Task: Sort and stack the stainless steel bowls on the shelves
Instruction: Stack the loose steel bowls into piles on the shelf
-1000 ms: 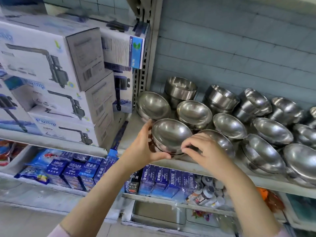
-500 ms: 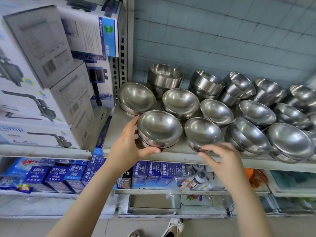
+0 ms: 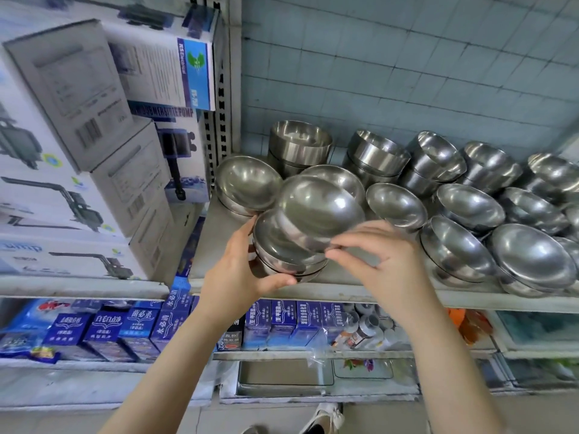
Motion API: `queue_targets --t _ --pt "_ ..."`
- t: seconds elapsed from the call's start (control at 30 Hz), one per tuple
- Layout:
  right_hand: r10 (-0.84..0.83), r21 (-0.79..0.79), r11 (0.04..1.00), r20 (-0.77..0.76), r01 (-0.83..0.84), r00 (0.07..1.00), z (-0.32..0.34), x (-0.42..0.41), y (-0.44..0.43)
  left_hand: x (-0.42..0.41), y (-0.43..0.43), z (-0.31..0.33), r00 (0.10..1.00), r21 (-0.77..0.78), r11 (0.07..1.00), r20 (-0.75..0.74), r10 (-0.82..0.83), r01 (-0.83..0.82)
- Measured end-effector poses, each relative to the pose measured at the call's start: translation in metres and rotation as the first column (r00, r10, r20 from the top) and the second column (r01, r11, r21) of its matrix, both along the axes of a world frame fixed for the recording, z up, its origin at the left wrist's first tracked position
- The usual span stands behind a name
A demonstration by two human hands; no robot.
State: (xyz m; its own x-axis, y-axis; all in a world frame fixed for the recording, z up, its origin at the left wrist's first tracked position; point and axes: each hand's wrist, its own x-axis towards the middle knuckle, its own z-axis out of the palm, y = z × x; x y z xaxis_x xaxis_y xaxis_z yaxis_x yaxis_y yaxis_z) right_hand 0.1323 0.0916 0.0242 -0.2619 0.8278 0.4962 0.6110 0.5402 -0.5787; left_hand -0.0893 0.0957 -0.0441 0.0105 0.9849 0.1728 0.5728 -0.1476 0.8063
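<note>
Several stainless steel bowls stand in rows on a grey shelf (image 3: 344, 291). At the front left sits a short stack of bowls (image 3: 282, 255); my left hand (image 3: 241, 274) grips its left side and lower rim. My right hand (image 3: 385, 261) pinches the rim of one steel bowl (image 3: 319, 208), held tilted above that stack and overlapping its top. Behind stand a wide bowl (image 3: 247, 183) and taller stacked bowls (image 3: 299, 142). More bowls (image 3: 532, 255) fill the shelf to the right.
White pump boxes (image 3: 94, 170) are piled on the shelf to the left, beside a slotted metal upright (image 3: 222, 89). Blue cartons (image 3: 103, 327) and small bottles (image 3: 366, 327) fill the shelf below. A tiled wall (image 3: 407, 73) backs the bowls.
My right hand took hold of the bowl that stood right of the front stack and lifted it left over that stack. My left hand stayed on the stack. The camera moved closer.
</note>
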Motion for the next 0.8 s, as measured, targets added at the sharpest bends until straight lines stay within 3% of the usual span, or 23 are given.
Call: queue_targets --t 0.37,0.53,0.63,0.73,0.8 --pt "0.101 -0.107 0.990 0.088 -0.091 0.991 -0.026 -0.007 0.017 0.002 -0.003 0.002 1.000 0.007 1.000 0.020 0.005 -0.005" --pt "0.075 -0.224 0.971 -0.067 -0.088 0.995 -0.010 -0.002 0.013 0.005 -0.003 0.003 1.000 0.002 1.000 0.021 0.024 -0.024" --pt "-0.100 -0.271 0.961 -0.155 0.055 0.983 -0.002 0.014 0.024 0.005 -0.002 0.003 0.999 -0.020 0.999 0.024 0.034 -0.033" --pt "-0.317 -0.231 0.923 0.001 0.309 0.948 -0.008 0.043 0.045 0.004 0.000 0.004 0.999 -0.042 0.999 0.020 0.031 -0.030" --pt "-0.373 -0.349 0.853 0.117 0.389 0.921 -0.015 0.058 0.054 0.004 0.000 0.004 0.999 -0.051 0.998 0.014 0.031 -0.030"
